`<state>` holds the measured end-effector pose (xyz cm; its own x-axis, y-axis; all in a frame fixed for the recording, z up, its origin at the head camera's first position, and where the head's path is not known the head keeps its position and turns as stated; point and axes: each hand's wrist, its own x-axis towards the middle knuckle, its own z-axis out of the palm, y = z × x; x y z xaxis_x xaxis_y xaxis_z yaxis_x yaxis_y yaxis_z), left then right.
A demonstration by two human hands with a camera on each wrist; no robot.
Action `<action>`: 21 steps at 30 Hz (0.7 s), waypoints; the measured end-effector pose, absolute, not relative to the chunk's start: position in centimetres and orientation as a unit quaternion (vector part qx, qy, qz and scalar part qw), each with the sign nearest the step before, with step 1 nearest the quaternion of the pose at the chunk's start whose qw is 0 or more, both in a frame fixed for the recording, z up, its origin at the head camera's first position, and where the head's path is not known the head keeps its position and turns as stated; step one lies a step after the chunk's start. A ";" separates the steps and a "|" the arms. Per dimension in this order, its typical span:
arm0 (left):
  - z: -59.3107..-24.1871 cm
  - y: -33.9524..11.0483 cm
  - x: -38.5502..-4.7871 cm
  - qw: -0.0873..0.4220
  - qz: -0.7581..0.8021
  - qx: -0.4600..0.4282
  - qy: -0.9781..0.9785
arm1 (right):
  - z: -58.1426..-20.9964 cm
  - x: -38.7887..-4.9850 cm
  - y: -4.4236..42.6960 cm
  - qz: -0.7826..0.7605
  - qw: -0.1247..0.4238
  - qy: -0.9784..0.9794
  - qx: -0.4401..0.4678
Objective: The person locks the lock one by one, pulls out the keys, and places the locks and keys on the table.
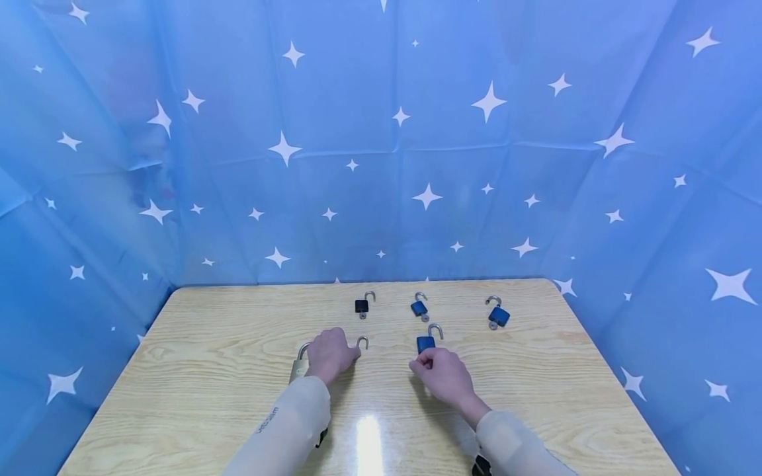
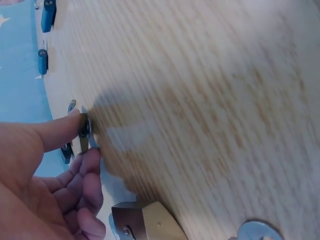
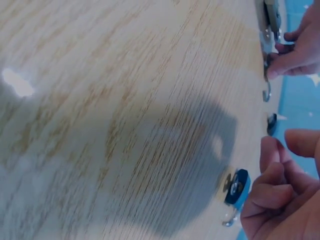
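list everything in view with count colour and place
Blue padlocks: 3, blue, two in the far row, one nearer
Black padlock: 1, black, far row's left end
Small padlock: 1, brass-toned, in the left hand
Large padlock: 1, brass-toned, left of the small one
Keys: at least 3, silver-grey, at the far-row padlocks
Round piece: 1, grey, bottom of left wrist view, cut off
Table: 1, pale wood-grain, under the padlocks
Curtain: 1, blue with white stars, behind the table
Dark pieces: 2, black, by the sleeves
Sleeves: 2, off-white, forearms
Left hand: 1, bare, pinching the small padlock
Right hand: 1, bare, by the nearer blue padlock
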<state>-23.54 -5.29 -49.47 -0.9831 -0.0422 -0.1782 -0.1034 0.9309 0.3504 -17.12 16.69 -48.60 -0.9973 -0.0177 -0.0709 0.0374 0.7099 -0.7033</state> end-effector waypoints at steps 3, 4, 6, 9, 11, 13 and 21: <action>-49.5 -5.4 -23.5 0.095 0.212 -0.042 0.972 | -48.6 -17.1 16.6 -0.376 0.034 0.926 0.004; -49.5 -5.5 -23.5 0.098 0.220 -0.044 0.969 | -48.6 -17.1 16.6 -0.375 0.034 0.926 0.003; -49.4 -5.5 -23.5 0.103 0.235 -0.043 0.965 | -48.6 -17.2 16.6 -0.373 0.033 0.927 0.001; -49.4 -5.5 -23.6 0.112 0.249 -0.038 0.961 | -48.7 -17.2 16.5 -0.372 0.035 0.927 0.000; -49.4 -5.5 -23.5 0.114 0.262 -0.034 0.958 | -48.8 -17.2 16.5 -0.374 0.039 0.927 0.002; -49.5 -5.6 -23.5 0.110 0.279 -0.030 0.953 | -48.8 -17.2 16.5 -0.376 0.041 0.926 0.002; -50.2 -5.6 -23.1 0.091 0.329 -0.024 0.939 | -48.9 -17.3 16.3 -0.380 0.047 0.924 0.005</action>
<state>-23.15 -5.55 -50.15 -0.9822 0.0146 -0.1871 -0.1055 0.7817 0.6146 -17.33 16.35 -48.91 -0.9954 -0.0265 -0.0917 0.0457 0.7111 -0.7016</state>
